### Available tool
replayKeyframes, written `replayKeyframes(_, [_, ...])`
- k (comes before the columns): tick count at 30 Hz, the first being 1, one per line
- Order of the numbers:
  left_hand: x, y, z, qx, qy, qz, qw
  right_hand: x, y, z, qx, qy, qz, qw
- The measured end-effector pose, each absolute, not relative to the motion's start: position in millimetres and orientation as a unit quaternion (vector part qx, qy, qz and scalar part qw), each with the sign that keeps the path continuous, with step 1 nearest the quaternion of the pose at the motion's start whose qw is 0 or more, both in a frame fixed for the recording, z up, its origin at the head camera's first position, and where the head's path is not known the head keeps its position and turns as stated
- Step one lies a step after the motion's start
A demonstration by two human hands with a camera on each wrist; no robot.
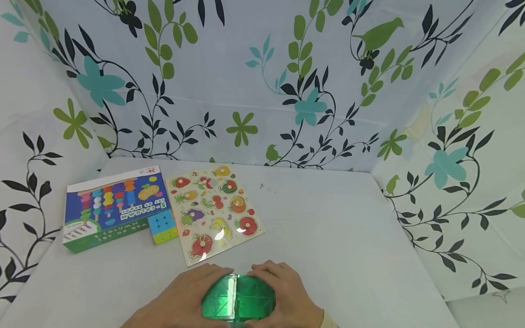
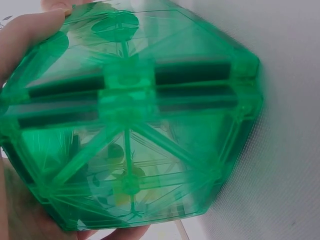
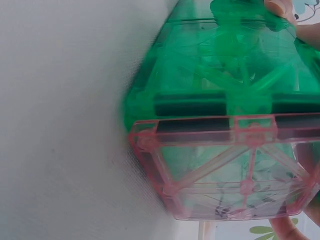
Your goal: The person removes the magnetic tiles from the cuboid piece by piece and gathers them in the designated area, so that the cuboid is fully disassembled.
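Observation:
At the near edge of the table, both hands hold a block of translucent green magnetic tiles (image 1: 256,298). A bright seam runs down its middle in the head view. My left hand (image 1: 193,294) grips the left side, fingers over the far edge and thumb at the near edge. On the opposite side my right hand (image 1: 283,291) grips it the same way. In the left wrist view, green tiles (image 2: 131,185) meet edge to edge against the white tabletop. A pinkish-red tile (image 3: 246,186) shows beside the green ones in the right wrist view.
A white table (image 1: 328,237) carries a boxed bead set (image 1: 116,207) at the left. Against the box sits a blue and yellow puzzle cube (image 1: 162,225). Beside them lies a fruit picture board (image 1: 215,209). Patterned cloth (image 1: 246,82) hangs behind.

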State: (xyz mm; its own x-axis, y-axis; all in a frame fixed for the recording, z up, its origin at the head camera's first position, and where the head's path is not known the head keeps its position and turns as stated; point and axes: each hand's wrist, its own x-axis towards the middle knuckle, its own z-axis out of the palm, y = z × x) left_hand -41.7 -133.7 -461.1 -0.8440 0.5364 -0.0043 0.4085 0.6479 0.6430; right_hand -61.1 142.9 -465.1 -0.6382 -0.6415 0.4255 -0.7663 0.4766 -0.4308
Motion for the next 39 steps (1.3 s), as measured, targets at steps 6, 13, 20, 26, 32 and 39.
replayKeyframes(6, [-41.6, -136.0, -460.4, 0.256, 0.902, 0.333, 0.098, -69.1, 144.7, -464.4, 0.416, -0.823, 0.375, 0.096])
replayKeyframes(13, [-41.9, -139.4, -459.3, 0.241, 0.914, 0.306, 0.109, -109.6, 167.9, -441.9, 0.406, -0.823, 0.394, 0.054])
replayKeyframes(20, [-42.0, -137.8, -457.2, 0.229, 0.911, 0.311, 0.145, -188.1, 203.0, -415.3, 0.376, -0.867, 0.328, 0.001])
replayKeyframes(26, [-42.1, -133.7, -453.9, 0.230, 0.907, 0.313, 0.160, -251.3, 217.9, -412.5, 0.357, -0.895, 0.265, -0.025])
replayKeyframes(32, [-44.3, -132.4, -454.1, 0.240, 0.905, 0.315, 0.155, -321.1, 224.5, -431.1, 0.326, -0.919, 0.215, -0.053])
replayKeyframes(39, [-44.1, -131.6, -456.7, 0.244, 0.904, 0.317, 0.152, -385.4, 226.2, -454.6, 0.256, -0.947, 0.163, -0.108])
